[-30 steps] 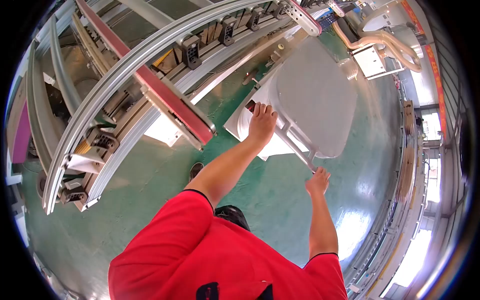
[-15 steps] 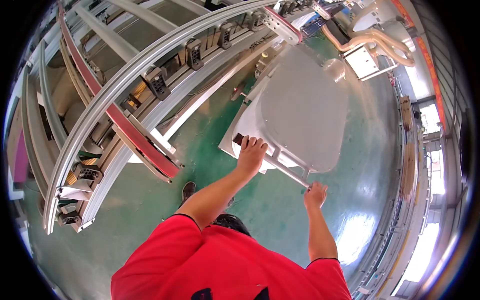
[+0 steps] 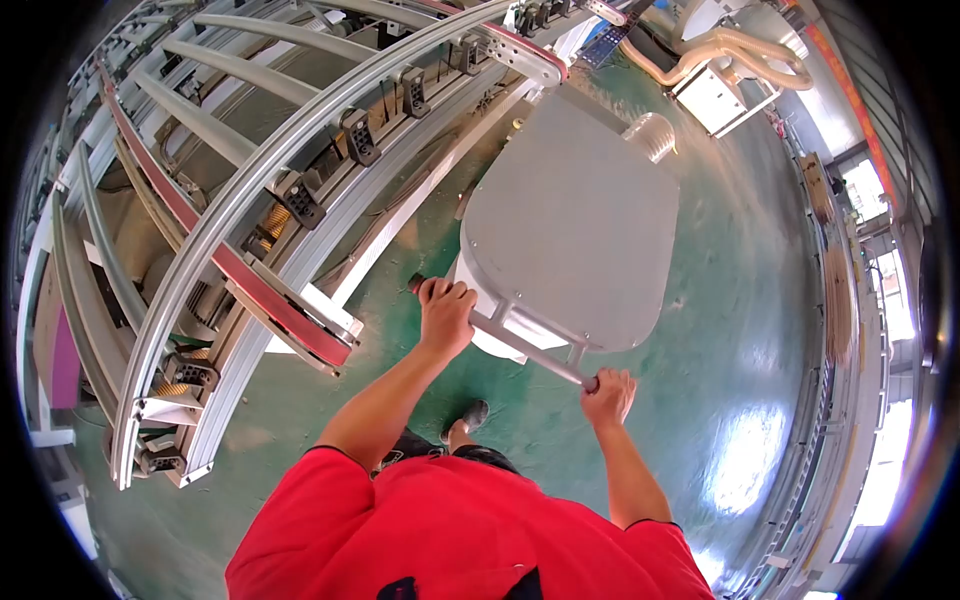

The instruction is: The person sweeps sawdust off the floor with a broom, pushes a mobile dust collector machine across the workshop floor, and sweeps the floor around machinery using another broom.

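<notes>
A large grey, rounded panel (image 3: 570,220) forms the top of a white wheeled-looking unit whose underside is mostly hidden. From its near end sticks out a grey tubular push handle (image 3: 532,354) on short struts. My left hand (image 3: 446,315) is closed around the handle's left end, where a dark grip end pokes out past the fingers. My right hand (image 3: 608,398) wraps around the opposite end of the same bar. A silvery ribbed round fitting (image 3: 652,137) shows at the panel's far right corner.
On the left runs a long aluminium conveyor frame (image 3: 225,215) with a protruding red-edged belt arm (image 3: 285,310). Another belt arm (image 3: 522,52) reaches close to the panel's far end. A white cabinet (image 3: 710,98) with a beige hose (image 3: 735,45) stands beyond, on the green floor (image 3: 730,300).
The handle and both hands have shifted left in view, and the panel has turned slightly. The ribbed fitting shows more clearly, and my feet have changed position. Both hands keep their hold.
</notes>
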Available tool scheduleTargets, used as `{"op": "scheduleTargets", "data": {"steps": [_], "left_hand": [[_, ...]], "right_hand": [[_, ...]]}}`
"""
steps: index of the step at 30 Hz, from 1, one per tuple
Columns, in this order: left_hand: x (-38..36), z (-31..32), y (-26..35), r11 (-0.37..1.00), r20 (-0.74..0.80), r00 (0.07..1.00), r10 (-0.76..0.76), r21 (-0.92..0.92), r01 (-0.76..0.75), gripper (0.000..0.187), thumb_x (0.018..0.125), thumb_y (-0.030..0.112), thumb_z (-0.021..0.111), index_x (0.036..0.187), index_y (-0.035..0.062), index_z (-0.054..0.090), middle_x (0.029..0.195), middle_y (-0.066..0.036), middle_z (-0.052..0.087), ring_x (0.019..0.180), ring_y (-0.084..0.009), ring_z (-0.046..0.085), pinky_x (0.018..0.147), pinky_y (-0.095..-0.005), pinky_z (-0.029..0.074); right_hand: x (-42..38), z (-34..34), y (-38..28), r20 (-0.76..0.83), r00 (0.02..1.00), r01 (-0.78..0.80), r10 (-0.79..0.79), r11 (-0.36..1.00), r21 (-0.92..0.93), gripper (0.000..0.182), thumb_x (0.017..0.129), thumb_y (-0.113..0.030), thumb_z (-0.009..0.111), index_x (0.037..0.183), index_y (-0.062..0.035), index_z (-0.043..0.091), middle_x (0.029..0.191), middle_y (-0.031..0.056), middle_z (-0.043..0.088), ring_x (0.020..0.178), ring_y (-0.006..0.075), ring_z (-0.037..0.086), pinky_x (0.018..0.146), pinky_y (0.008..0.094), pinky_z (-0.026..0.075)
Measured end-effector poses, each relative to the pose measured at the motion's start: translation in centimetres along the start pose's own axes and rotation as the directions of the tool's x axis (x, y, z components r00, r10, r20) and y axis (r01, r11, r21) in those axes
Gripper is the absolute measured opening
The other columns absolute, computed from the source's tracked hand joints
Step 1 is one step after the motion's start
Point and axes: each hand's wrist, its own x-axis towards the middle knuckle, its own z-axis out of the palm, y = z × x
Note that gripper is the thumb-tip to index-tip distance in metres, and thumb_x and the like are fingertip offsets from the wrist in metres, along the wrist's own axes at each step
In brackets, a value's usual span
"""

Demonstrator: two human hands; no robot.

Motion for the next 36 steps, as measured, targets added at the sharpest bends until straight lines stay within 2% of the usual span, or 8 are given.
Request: {"op": "scheduleTargets", "data": {"steps": [6, 9, 12, 15, 21, 31, 36], "left_hand": [[-0.7, -2.1, -1.1, 1.000, 0.065, 0.998, -0.009, 0.017, 0.008, 0.022, 0.061, 0.003, 0.068, 0.077, 0.0133, 0.057, 0.085, -0.001, 0.055, 0.095, -0.0255, 0.051, 0.096, -0.0467, 0.031], [-1.4, -2.7, -1.6, 1.000, 0.087, 0.996, -0.007, -0.012, 0.009, 0.022, 0.061, 0.003, 0.068, 0.076, 0.0133, 0.056, 0.084, -0.001, 0.054, 0.094, -0.0251, 0.052, 0.095, -0.0466, 0.032], [-1.4, -2.7, -2.1, 0.999, 0.078, 0.997, 0.000, -0.032, 0.003, 0.024, 0.058, 0.002, 0.068, 0.075, 0.0134, 0.055, 0.084, -0.001, 0.053, 0.094, -0.0250, 0.052, 0.093, -0.0472, 0.032], [-1.0, -2.3, -2.1, 0.999, 0.064, 0.998, 0.001, -0.033, 0.001, 0.024, 0.058, 0.001, 0.068, 0.074, 0.0134, 0.056, 0.084, -0.001, 0.053, 0.095, -0.0251, 0.052, 0.093, -0.0474, 0.032], [1.5, -1.8, -2.2, 1.000, 0.080, 0.997, 0.017, -0.023, -0.015, 0.019, 0.063, 0.001, 0.065, 0.078, 0.0104, 0.061, 0.087, -0.004, 0.057, 0.097, -0.0276, 0.052, 0.097, -0.0480, 0.033], [5.7, 2.0, -2.3, 0.999, -0.029, 0.999, 0.038, -0.032, -0.039, 0.013, 0.066, 0.002, 0.065, 0.074, 0.0101, 0.058, 0.085, -0.006, 0.056, 0.097, -0.0290, 0.052, 0.096, -0.0476, 0.034], [7.0, 4.7, 0.6, 0.999, -0.018, 0.999, 0.030, -0.031, -0.030, 0.013, 0.066, 0.002, 0.065, 0.076, 0.0097, 0.060, 0.085, -0.007, 0.057, 0.096, -0.0290, 0.052, 0.096, -0.0460, 0.035]], "right_hand": [[-1.9, 0.2, -1.8, -0.007, 0.999, 0.034, -0.034, 0.995, 0.095, 0.009, 0.063, -0.008, 0.063, 0.063, -0.0082, 0.054, 0.071, 0.0078, 0.058, 0.075, 0.0303, 0.053, 0.073, 0.0430, 0.040], [-2.4, -0.4, -3.0, 0.055, 0.998, -0.028, 0.021, 0.991, 0.127, 0.010, 0.062, -0.008, 0.063, 0.062, -0.0075, 0.053, 0.069, 0.0080, 0.058, 0.073, 0.0304, 0.053, 0.071, 0.0425, 0.040], [-2.3, -0.8, -3.6, 0.023, 1.000, -0.002, -0.002, 0.990, 0.143, 0.010, 0.062, -0.008, 0.063, 0.061, -0.0072, 0.052, 0.068, 0.0084, 0.057, 0.073, 0.0308, 0.053, 0.070, 0.0429, 0.040], [-2.4, -0.4, -3.3, -0.018, 1.000, 0.001, 0.001, 0.995, 0.097, 0.010, 0.061, -0.008, 0.063, 0.061, -0.0075, 0.053, 0.068, 0.0087, 0.058, 0.073, 0.0309, 0.053, 0.068, 0.0430, 0.040], [-0.3, 0.0, -3.4, 0.022, 0.994, -0.110, 0.108, 0.991, 0.070, 0.008, 0.063, -0.010, 0.065, 0.064, -0.0087, 0.057, 0.072, 0.0067, 0.060, 0.077, 0.0297, 0.054, 0.073, 0.0424, 0.040], [4.1, 1.4, -1.0, -0.059, 0.998, -0.028, 0.029, 0.999, 0.016, 0.009, 0.062, -0.011, 0.064, 0.063, -0.0089, 0.055, 0.071, 0.0088, 0.059, 0.076, 0.0317, 0.056, 0.070, 0.0438, 0.043], [5.7, 2.8, 4.3, -0.033, 0.999, -0.019, 0.017, 0.997, -0.069, 0.006, 0.062, -0.011, 0.061, 0.066, -0.0090, 0.058, 0.073, 0.0082, 0.060, 0.078, 0.0303, 0.056, 0.073, 0.0433, 0.043]]}}
